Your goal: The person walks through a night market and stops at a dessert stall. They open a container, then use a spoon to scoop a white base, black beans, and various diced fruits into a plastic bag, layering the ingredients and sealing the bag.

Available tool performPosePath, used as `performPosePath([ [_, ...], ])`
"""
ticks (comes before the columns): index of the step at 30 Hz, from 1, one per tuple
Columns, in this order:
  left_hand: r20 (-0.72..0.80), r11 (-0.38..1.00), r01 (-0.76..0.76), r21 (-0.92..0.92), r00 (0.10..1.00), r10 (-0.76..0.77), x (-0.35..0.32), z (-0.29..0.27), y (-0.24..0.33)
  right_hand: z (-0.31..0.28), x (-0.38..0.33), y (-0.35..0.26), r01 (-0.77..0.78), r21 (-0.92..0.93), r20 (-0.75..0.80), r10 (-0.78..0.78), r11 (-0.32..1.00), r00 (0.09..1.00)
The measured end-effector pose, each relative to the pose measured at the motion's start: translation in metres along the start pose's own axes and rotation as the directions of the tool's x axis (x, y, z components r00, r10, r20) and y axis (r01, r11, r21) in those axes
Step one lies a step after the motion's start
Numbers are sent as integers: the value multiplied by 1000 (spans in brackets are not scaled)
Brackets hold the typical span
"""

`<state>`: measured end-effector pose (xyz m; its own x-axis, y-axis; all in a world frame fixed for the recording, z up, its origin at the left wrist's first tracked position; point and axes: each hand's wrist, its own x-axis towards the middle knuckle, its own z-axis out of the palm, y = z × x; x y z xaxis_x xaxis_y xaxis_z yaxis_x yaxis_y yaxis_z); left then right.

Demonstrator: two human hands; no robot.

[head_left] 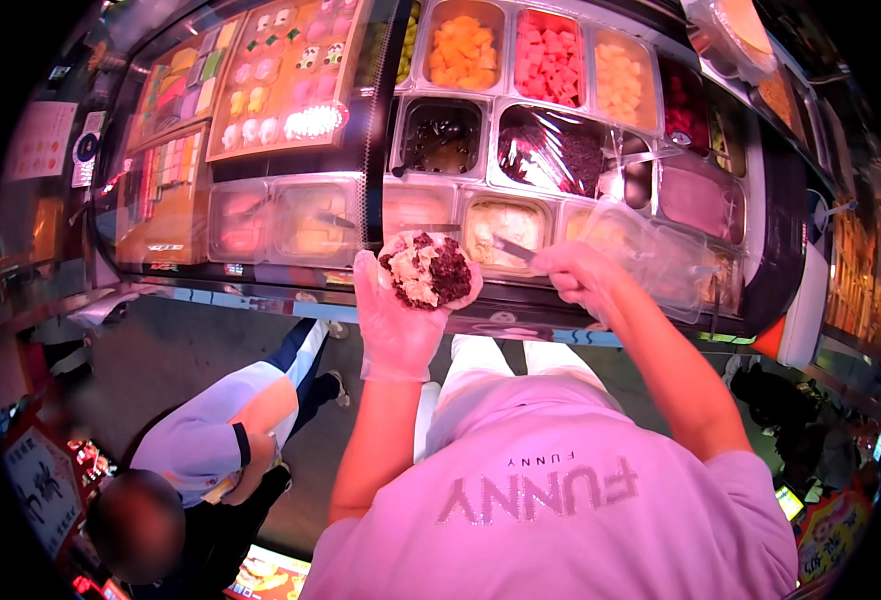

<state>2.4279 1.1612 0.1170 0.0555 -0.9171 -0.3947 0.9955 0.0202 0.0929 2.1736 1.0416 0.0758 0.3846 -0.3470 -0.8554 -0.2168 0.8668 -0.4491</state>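
Observation:
My left hand, in a clear thin glove, cups an open palm-sized round of food with dark purple-red grainy filling and pale cream on top. My right hand is closed on a narrow metal spatula. The spatula's tip lies in the white cream of a square tub, just right of the food. What the dark filling is made of I cannot tell.
Beyond the cream are tubs of orange fruit cubes, red cubes and a dark, film-covered filling. Clear plastic lids sit at the right. A display case of small sweets stands left; a person is behind at left.

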Motion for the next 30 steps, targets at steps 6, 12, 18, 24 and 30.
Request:
performPosePath([
  [6,-10,994,14,105,1000,-13,24,22,-30,28,-120,-14,635,-596,7,-788,492,616],
  [12,7,989,128,77,992,-129,48,56,-73,34,-113,20,-67,-926,343,-902,-372,261],
  [18,-98,990,-9,144,995,23,66,52,-102,33,-109,37,-194,-917,300,-924,-347,237],
  [24,-156,926,-83,368,976,149,74,45,-114,20,-133,29,29,-945,322,-915,-325,242],
  [30,-110,941,7,339,993,33,81,41,-100,15,-155,18,124,-966,251,-931,-225,266],
])
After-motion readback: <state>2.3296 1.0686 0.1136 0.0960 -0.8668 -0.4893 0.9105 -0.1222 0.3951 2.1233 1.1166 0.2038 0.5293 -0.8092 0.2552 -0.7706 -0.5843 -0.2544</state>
